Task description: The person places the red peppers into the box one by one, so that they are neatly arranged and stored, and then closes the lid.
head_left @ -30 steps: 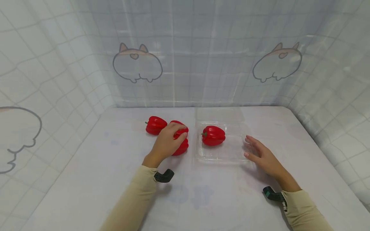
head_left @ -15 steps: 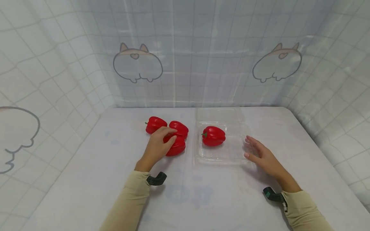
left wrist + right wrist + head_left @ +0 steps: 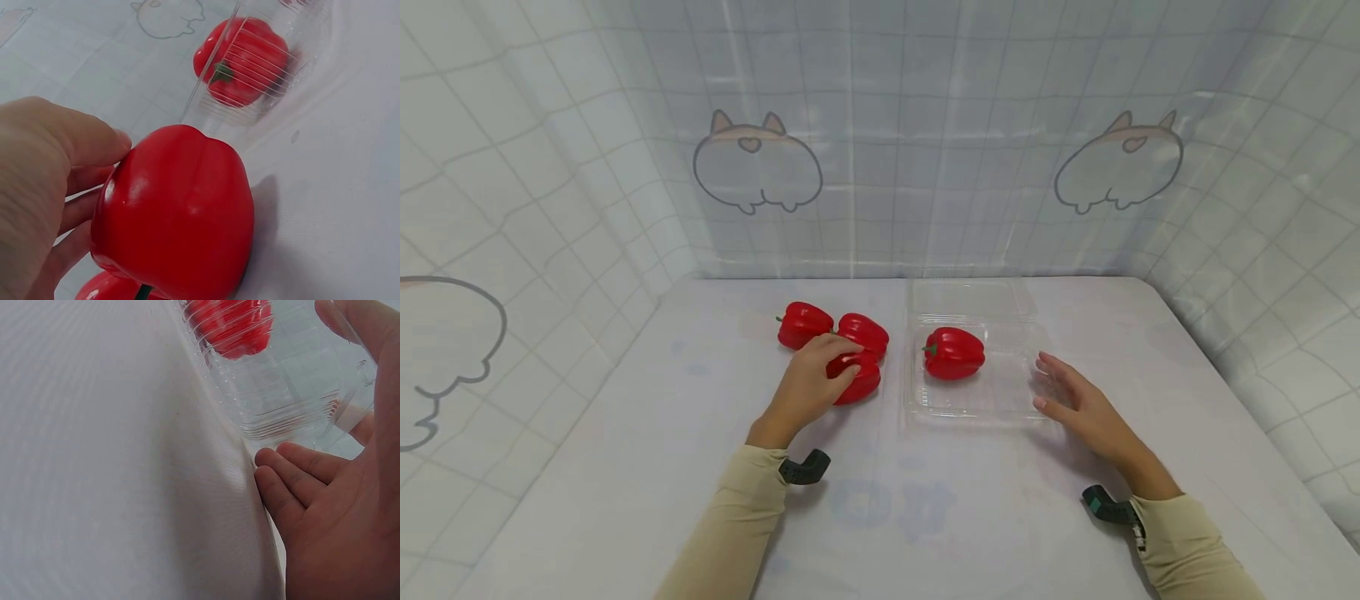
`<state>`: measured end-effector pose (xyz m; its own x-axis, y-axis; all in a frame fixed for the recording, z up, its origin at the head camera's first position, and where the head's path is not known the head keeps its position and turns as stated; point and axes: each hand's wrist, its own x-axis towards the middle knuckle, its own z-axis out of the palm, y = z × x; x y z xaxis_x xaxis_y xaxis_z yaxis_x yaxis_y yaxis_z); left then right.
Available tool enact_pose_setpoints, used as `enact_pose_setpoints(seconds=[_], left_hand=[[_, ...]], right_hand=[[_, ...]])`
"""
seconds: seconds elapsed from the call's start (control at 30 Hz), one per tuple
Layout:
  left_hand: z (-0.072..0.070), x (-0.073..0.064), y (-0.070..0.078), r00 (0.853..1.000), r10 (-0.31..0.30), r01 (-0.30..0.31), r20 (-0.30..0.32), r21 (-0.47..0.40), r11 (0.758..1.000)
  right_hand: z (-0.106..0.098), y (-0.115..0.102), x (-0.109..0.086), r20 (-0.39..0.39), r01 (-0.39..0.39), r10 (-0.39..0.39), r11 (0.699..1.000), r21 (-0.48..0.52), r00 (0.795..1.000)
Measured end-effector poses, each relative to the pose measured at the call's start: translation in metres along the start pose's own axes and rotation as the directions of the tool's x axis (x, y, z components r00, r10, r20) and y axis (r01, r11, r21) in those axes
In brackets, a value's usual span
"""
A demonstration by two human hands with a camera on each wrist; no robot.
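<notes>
My left hand (image 3: 806,377) grips a red bell pepper (image 3: 863,380), which lies nearest on the left side of the table. In the left wrist view the thumb lies on that bell pepper (image 3: 178,212), with fingers partly hidden behind it. Two more red bell peppers, one at the back left (image 3: 803,323) and one just behind the gripped pepper (image 3: 867,333), lie close by. A clear plastic clamshell box (image 3: 1000,392) holds another bell pepper (image 3: 953,353), its stem pointing left. My right hand (image 3: 1086,408) rests at the box's right side, fingers relaxed and parted.
The box's lid (image 3: 970,298) lies folded back toward the rear wall. White tiled-pattern sheeting (image 3: 880,167) rises behind the table and on both sides. White table surface (image 3: 895,533) stretches in front of the hands.
My left hand has moved left and slightly down, off the rear pepper, and now grips the nearest one, which has shifted a little left. The right hand and box have stayed put.
</notes>
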<state>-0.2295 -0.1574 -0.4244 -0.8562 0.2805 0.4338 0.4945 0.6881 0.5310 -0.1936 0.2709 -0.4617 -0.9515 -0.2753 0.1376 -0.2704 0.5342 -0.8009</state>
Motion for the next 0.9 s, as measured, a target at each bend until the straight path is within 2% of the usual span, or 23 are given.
enact_pose_setpoints(seconds=[0.13, 0.3, 0.63, 0.9], left_hand=[[0.001, -0.001, -0.002, 1.0, 0.006, -0.006, -0.009, -0.006, 1.0], [0.002, -0.002, -0.003, 1.0, -0.019, 0.019, 0.015, -0.027, 0.999], [0.001, -0.003, -0.006, 0.99, -0.124, 0.129, 0.068, -0.073, 0.989], [0.0, -0.003, -0.014, 0.979, -0.177, 0.187, 0.102, -0.094, 0.978]], right_hand=[[0.0, 0.0, 0.0, -0.001, -0.001, 0.001, 1.0, -0.006, 1.0], [0.0, 0.001, 0.001, 0.002, 0.0, 0.0, 1.0, -0.002, 1.0], [0.0, 0.0, 0.001, 0.01, -0.008, 0.008, 1.0, 0.008, 1.0], [-0.001, -0.006, 0.002, 0.012, -0.019, 0.019, 1.0, 0.001, 1.0]])
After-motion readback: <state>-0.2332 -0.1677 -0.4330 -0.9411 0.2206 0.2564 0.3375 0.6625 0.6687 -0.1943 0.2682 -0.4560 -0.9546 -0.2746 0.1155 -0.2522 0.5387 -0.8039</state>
